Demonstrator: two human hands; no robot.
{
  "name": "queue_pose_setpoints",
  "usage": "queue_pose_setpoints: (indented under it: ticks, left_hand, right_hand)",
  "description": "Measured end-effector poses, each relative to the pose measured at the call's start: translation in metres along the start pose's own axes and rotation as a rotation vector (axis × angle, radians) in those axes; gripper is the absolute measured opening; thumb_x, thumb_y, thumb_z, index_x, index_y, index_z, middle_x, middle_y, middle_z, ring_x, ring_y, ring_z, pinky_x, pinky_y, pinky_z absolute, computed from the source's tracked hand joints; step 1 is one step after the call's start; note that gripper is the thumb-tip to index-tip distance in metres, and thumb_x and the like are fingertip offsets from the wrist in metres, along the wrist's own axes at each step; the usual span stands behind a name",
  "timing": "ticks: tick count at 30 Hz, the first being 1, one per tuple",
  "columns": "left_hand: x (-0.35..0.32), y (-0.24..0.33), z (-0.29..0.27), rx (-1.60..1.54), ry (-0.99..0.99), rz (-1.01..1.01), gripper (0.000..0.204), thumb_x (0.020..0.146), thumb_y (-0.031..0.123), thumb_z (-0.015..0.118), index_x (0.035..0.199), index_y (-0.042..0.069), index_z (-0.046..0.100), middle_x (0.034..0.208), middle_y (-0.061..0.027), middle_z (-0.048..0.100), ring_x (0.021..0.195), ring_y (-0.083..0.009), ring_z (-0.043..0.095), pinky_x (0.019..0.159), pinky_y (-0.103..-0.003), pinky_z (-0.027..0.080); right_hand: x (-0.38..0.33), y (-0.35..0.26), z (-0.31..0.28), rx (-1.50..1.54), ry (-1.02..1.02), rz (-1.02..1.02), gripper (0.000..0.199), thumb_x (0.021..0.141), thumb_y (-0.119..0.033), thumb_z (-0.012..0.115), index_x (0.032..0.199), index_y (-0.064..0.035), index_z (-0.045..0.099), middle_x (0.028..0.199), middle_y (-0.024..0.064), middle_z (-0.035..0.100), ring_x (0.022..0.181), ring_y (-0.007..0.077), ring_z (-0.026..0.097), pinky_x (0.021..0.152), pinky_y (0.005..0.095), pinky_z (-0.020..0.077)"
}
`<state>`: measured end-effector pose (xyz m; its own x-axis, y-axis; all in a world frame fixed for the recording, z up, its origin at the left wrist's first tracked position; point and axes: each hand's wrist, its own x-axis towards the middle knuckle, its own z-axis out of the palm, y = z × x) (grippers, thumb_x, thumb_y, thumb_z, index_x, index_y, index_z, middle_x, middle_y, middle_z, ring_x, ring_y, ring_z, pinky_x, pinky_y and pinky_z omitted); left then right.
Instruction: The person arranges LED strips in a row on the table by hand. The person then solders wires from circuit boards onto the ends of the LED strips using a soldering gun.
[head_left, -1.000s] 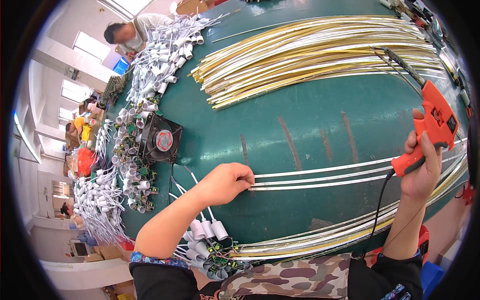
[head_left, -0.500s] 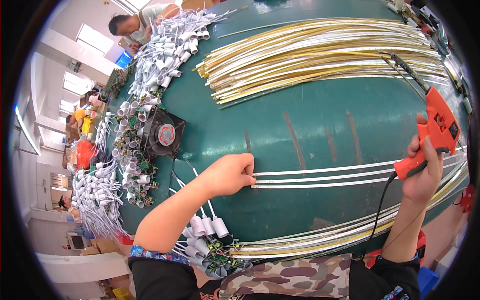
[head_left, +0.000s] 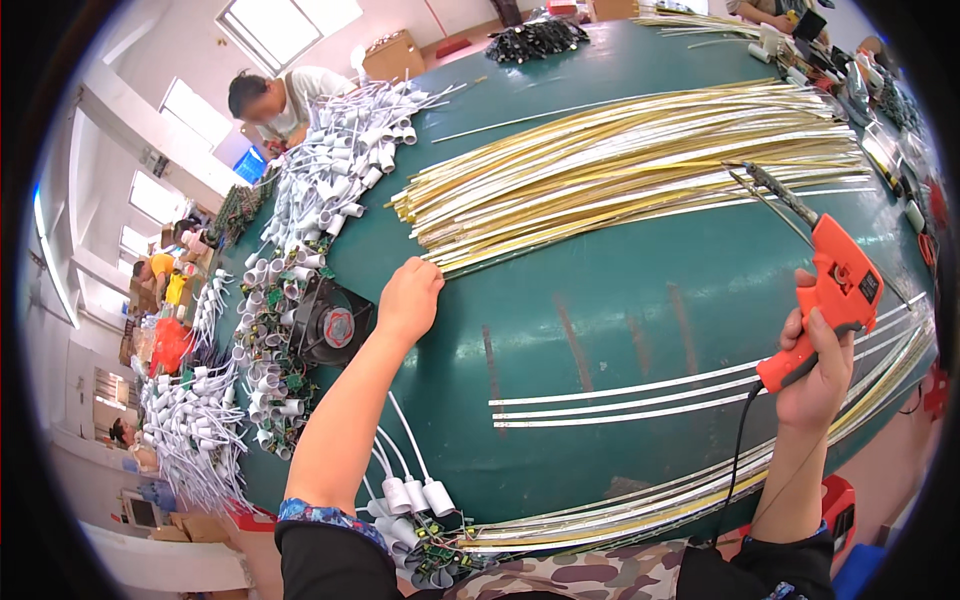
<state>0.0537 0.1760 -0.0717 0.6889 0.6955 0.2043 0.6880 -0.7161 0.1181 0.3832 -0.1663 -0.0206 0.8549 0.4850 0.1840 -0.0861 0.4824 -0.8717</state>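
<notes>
My left hand (head_left: 410,300) is stretched out to the near left corner of a big pile of white and yellow LED strips (head_left: 640,150). Its fingers are pressed together at the end of a dark-edged strip; the fingertips are partly hidden. My right hand (head_left: 815,375) grips a red soldering gun (head_left: 848,272) by its handle, with the dark tip pointing up and left over the pile. Below the gun, three white LED strips (head_left: 620,398) lie side by side on the green table (head_left: 560,460), touched by neither hand.
A black fan (head_left: 332,325) stands left of my left forearm. Heaps of white lamp holders (head_left: 335,150) with wires and circuit boards line the left side. More lamp holders (head_left: 437,497) and strips (head_left: 620,515) lie along the near edge. A co-worker (head_left: 290,105) bends over the far left.
My left hand has left the ends of the three strips and moved up and left to the pile. The soldering gun has shifted slightly left and down in view. The view has tilted.
</notes>
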Motion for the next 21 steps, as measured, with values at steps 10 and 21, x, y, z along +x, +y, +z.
queue_pose_setpoints:
  ticks: [10,21]
  left_hand:
    - [-0.014,0.011,-0.05,-1.332,-0.36,-0.625,0.01,0.09,0.008,0.064,0.087,0.008,0.054,0.081,-0.0052,0.062,0.069,-0.0137,0.059,0.063,-0.025,0.048]
    - [-0.028,-0.012,-0.084,-2.015,0.289,-0.083,0.009,0.098,0.013,0.057,0.1,0.004,0.057,0.09,-0.0036,0.056,0.079,-0.0127,0.056,0.067,-0.022,0.05]
  right_hand:
    - [0.003,-0.003,0.0,0.018,-0.011,-0.009,0.046,0.089,-0.007,0.058,0.132,0.0039,0.044,0.123,0.0207,0.058,0.075,0.0109,0.057,0.063,0.0241,0.0481]
    - [0.007,-0.025,-0.01,0.147,-0.016,-0.242,0.056,0.09,-0.008,0.056,0.141,0.0007,0.035,0.128,0.0199,0.053,0.074,0.0112,0.056,0.06,0.0233,0.0453]
